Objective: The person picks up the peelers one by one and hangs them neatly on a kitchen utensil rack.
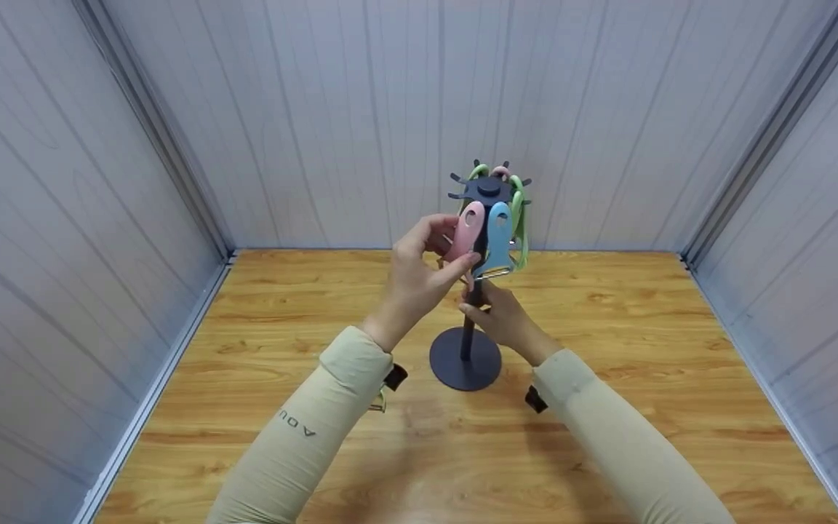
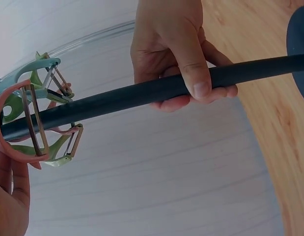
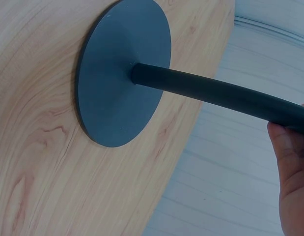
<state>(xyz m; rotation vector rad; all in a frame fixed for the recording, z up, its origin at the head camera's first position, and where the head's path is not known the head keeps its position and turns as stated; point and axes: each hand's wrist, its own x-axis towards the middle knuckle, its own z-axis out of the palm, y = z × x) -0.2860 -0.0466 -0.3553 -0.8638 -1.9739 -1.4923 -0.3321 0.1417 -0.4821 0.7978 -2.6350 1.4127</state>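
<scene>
A dark round-based stand holds several Y-shaped peelers on a ring of hooks. My left hand pinches a pink peeler at the ring's front left, thumb across its lower part. Beside it hangs a blue peeler; green peelers hang on the right side. Lower down, my right hand grips the black pole. In the left wrist view, the right thumb lies along the pole, and the pink peeler's blade faces the camera.
The stand's round base rests on the wooden table. Another peeler on the table is mostly hidden by the left sleeve. Pale panel walls rise at the back and both sides.
</scene>
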